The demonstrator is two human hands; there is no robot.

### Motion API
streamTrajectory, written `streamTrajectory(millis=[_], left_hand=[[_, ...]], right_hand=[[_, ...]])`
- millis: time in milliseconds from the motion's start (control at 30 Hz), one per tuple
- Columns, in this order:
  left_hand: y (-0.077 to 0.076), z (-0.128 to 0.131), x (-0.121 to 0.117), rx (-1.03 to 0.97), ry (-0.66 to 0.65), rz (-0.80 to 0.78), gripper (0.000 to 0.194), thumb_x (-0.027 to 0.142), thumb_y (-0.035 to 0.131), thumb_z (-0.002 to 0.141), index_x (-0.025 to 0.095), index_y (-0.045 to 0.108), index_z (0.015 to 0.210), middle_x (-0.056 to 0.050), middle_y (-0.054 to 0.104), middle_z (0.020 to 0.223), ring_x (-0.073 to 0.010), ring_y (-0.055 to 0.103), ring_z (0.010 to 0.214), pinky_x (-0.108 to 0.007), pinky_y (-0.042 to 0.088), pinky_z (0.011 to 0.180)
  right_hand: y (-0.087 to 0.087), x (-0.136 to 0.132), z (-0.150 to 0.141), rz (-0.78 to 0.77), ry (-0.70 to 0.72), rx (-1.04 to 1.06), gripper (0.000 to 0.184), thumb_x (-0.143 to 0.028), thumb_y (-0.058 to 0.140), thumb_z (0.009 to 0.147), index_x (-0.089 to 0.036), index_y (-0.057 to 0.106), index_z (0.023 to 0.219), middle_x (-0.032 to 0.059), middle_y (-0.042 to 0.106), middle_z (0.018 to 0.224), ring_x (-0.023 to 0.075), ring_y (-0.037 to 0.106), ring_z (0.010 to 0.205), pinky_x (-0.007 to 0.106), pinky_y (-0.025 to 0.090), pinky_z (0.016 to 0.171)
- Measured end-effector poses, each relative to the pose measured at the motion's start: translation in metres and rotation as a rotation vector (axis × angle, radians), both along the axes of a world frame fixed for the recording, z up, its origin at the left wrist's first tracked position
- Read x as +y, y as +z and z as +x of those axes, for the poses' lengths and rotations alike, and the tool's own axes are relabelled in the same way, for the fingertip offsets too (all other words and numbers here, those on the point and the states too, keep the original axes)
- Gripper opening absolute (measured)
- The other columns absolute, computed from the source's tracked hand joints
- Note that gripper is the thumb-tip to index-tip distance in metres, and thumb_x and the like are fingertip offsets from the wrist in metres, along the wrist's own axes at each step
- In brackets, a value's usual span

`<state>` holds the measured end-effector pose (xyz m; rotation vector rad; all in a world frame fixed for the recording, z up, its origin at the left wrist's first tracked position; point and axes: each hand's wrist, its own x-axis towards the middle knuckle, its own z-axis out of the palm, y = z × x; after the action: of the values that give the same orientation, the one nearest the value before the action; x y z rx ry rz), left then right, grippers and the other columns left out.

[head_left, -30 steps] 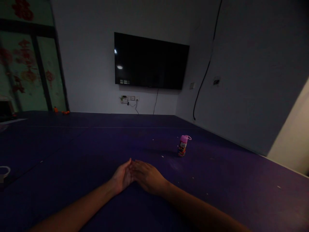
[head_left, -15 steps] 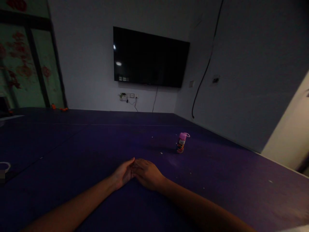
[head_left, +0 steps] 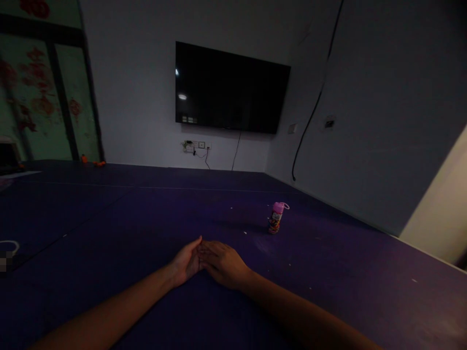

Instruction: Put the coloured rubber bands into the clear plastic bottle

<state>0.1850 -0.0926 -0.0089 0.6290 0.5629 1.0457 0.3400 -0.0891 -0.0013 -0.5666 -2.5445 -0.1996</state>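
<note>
My left hand [head_left: 185,265] rests low in the middle of the head view, thumb up and palm turned toward the right. Over its fingers lies my right hand [head_left: 225,264], back upward, with its fingers stretched out. The two hands touch each other, and no object shows between them. Most of the left fingers are hidden under the right hand. Beyond the right hand, a small bottle [head_left: 276,217] with a pink cap and loop stands upright; small multicoloured things fill it.
The purple surface [head_left: 164,204] carries several tiny white scraps. Orange objects [head_left: 99,164] lie at its far left edge, near a glass door [head_left: 47,97] with red decorations. A television [head_left: 229,90] hangs on the back wall. A black cable [head_left: 310,116] dangles at the right wall.
The whole view has shifted slightly, so the room and bottle appear a little farther right. The hands keep their pose, touching each other.
</note>
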Motion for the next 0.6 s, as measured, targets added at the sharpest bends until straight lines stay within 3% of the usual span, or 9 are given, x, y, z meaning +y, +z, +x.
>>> streamTrajectory(millis=[600], left_hand=[[-0.0008,0.0004,0.0021,-0.018,0.010,-0.028,0.038,0.032,0.038,0.095,0.010,0.063,0.077,-0.007,0.067,0.067,-0.0142,0.062,0.057,-0.025,0.045,0.055]], right_hand=[[0.0004,-0.0015,0.0011,-0.014,-0.005,0.020,0.031,-0.022,0.045,0.088,-0.019,0.059,0.116,0.0078,0.056,0.126,0.0173,0.053,0.113,0.032,0.045,0.094]])
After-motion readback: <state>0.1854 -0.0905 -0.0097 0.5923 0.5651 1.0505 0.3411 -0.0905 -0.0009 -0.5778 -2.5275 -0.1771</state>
